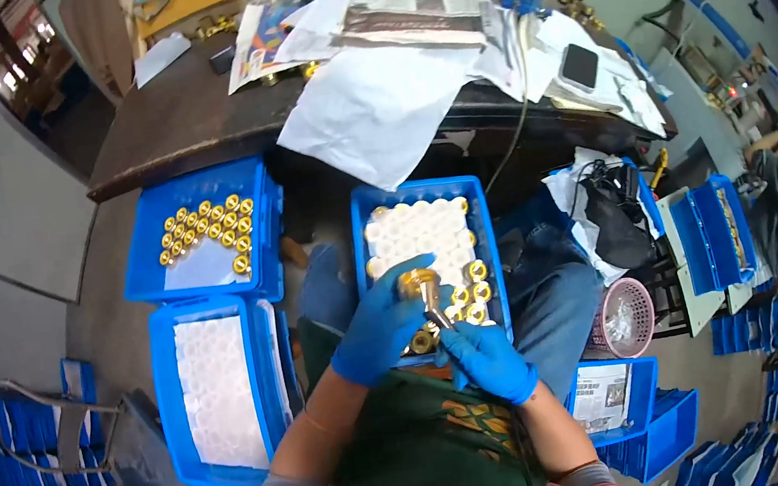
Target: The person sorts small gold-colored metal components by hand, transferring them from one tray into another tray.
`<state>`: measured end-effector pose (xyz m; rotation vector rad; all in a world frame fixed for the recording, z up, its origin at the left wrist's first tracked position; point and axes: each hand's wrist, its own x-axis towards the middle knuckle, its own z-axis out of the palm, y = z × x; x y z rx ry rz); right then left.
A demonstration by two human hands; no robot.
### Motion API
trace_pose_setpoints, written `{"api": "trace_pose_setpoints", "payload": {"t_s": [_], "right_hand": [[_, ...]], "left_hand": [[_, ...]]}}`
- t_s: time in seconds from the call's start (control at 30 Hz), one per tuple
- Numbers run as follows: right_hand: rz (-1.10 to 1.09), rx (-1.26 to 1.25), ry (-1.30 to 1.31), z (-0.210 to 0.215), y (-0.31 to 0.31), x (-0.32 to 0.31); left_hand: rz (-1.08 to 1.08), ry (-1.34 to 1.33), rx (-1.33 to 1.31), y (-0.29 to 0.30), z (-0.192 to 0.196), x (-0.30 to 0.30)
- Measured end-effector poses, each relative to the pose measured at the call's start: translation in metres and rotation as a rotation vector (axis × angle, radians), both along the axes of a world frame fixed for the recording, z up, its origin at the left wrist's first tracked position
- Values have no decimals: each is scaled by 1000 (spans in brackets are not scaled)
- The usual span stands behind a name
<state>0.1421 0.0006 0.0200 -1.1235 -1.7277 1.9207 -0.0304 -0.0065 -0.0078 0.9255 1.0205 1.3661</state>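
My left hand (382,320), in a blue glove, is closed around a round brass fitting (417,283). In my right hand (491,361), also gloved in blue, is a slim metal tool (437,314) whose upper end meets the fitting; its exact kind is hard to make out. Both hands are over the near part of a blue crate (358,232) between my knees. Rows of white-topped pieces (415,230) fill most of that crate. Bare brass fittings (476,292) show at its right and near side, partly hidden by my hands.
At left stand a blue crate (142,266) with several brass fittings and another (173,409) holding white pieces. Ahead is a dark table (186,122) with papers and a phone (579,67). A pink basket (649,317) sits at right; a co-worker (777,202) is beyond.
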Motion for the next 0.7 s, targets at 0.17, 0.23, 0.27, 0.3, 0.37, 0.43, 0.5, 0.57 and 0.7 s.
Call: {"api": "trace_pose_setpoints", "payload": {"t_s": [0.17,0.23,0.27,0.3,0.37,0.43,0.5,0.57,0.7], "right_hand": [[-4,-125,69,-9,-16,2],[-31,-104,52,-10,-16,4],[-46,-100,34,-11,-17,5],[-32,161,-144,-24,-19,6],[-118,886,-250,-37,-20,-4],[-148,1081,-268,-36,-18,-5],[-136,1040,-371,-30,-18,-2],[-204,1038,-310,-25,-17,1],[-255,919,-217,-7,-20,0]], "left_hand": [[-125,-50,-189,-27,0,7],[-135,-69,-176,-29,0,11],[-131,-91,-179,-29,1,14],[-100,-95,-177,-28,12,20],[-16,-2,-106,-31,21,27],[140,83,-72,-31,26,41],[117,10,-92,-28,24,43],[94,-68,-120,-28,27,43],[54,82,-123,-30,27,37]]}}
